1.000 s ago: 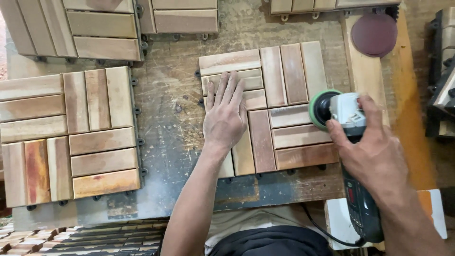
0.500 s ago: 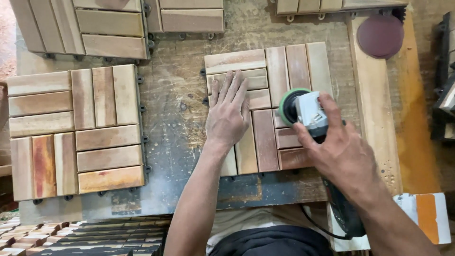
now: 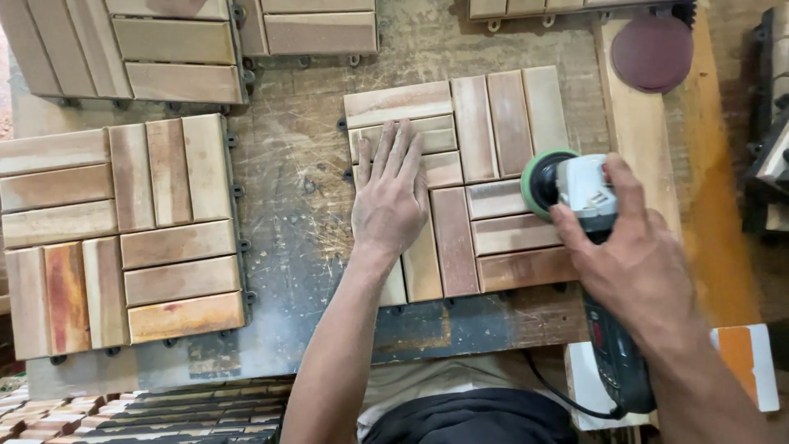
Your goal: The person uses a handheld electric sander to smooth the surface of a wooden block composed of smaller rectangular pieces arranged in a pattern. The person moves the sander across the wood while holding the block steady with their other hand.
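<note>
Probably woodworking shop: scarred workbench, slatted tiles.

The left hand covered part of the square slatted wooden tile; the right hand hid the grey power sander's body, its pad face unseen.

The right hand is carrying the sander back toward the right edge of the wooden tile, after sitting nearer the tile's middle half a second ago. Its green-rimmed pad is now riding over the right-hand slats, close to where it was a second ago.
</note>
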